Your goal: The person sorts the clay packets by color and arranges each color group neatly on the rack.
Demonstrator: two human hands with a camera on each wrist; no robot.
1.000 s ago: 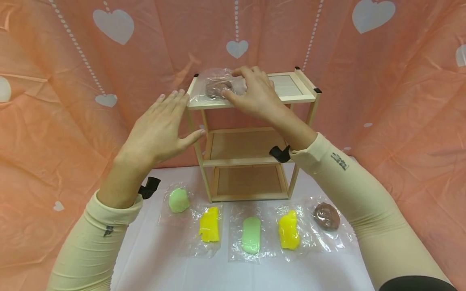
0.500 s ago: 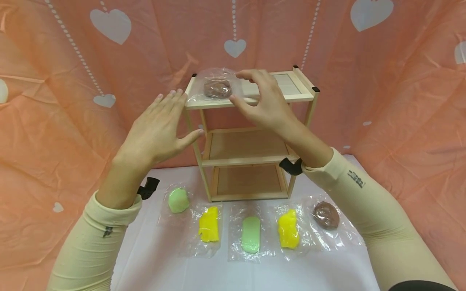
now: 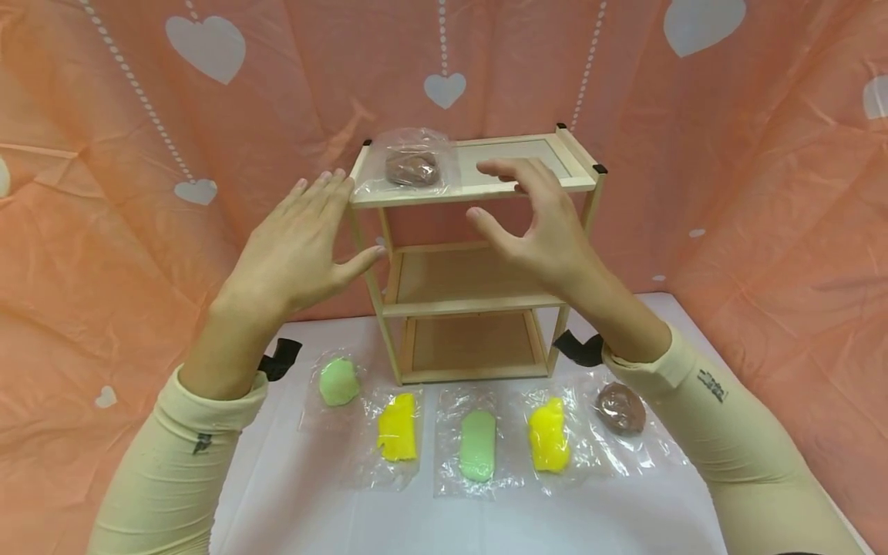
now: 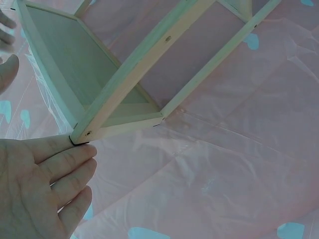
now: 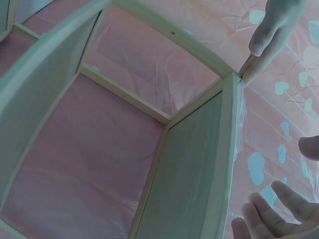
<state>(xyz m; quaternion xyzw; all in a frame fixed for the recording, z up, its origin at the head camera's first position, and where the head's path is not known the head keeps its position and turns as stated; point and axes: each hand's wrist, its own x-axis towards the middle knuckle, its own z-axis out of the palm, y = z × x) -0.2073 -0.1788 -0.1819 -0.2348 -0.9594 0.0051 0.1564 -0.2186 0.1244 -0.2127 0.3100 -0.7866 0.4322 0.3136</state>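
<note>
A brown lump in a clear plastic bag [image 3: 412, 166] lies on the left half of the top shelf of a three-tier wooden rack [image 3: 472, 310]. My left hand [image 3: 291, 250] has its fingers straight, with the fingertips at the rack's front left top corner; the left wrist view shows them against the corner post [image 4: 94, 124]. My right hand [image 3: 544, 216] holds nothing. Its fingers are spread and loosely bent, in front of the right half of the top shelf, apart from the bagged lump.
In front of the rack, a row of bagged lumps lies on the white table [image 3: 347, 520]: a round green one [image 3: 338, 382], a yellow one [image 3: 398, 428], a long green one [image 3: 478, 445], another yellow one [image 3: 549, 436] and a brown one [image 3: 620, 408]. A pink curtain [image 3: 298, 77] hangs behind.
My right hand has drawn away from the bagged brown lump, to the right and toward me. The bag stays on the top shelf. My left hand keeps its place at the corner.
</note>
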